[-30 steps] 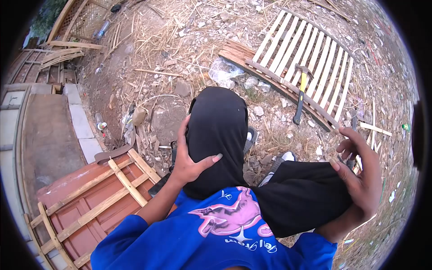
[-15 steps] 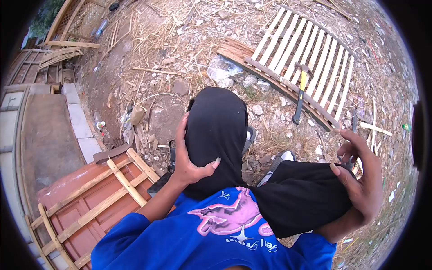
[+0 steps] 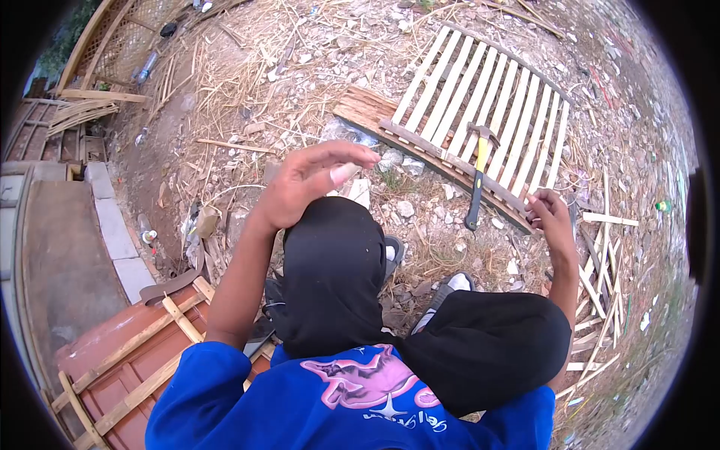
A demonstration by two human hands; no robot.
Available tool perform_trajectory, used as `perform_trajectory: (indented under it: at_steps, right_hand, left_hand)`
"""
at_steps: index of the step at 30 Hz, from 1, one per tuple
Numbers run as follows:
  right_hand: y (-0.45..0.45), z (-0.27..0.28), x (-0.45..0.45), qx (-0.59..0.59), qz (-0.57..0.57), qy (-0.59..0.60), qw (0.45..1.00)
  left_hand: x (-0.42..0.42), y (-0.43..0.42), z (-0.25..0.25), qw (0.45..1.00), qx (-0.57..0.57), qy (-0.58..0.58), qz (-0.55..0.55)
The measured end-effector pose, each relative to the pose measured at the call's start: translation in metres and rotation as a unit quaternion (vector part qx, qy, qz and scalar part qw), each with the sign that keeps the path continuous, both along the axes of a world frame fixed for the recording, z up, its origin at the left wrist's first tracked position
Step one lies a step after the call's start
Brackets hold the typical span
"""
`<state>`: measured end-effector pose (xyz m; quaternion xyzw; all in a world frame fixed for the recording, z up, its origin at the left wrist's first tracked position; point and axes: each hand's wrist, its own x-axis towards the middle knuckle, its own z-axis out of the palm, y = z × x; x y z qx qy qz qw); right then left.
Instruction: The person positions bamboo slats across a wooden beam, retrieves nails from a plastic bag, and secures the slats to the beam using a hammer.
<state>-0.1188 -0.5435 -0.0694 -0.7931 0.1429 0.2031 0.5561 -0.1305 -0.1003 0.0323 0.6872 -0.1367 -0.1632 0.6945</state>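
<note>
My left hand is raised just above my left knee, fingers curved and apart, holding nothing. At the near right corner of a slatted wooden panel, my right hand has its thumb and fingers closed on the end of the curved edge rail. A claw hammer with a yellow and black handle lies across that rail, its head on the slats. Under the panel's near side is a reddish, rough wooden board.
Thin wood strips lie in a pile at the right. A reddish door panel with wooden battens is at the lower left, beside pale blocks. Stones, straw and a plastic bottle are on the ground.
My left hand has risen off my left knee and moved forward. My right hand has reached forward from beside my right knee to the panel's corner. The view has shifted slightly.
</note>
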Motion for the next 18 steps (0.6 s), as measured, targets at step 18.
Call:
perform_trajectory:
  at_steps: [18]
  right_hand:
    - [0.096,-0.109,0.033,0.133,-0.169,0.099,0.971]
  left_hand:
    - [0.136,-0.135,-0.29,0.785,0.464,-0.411,0.008]
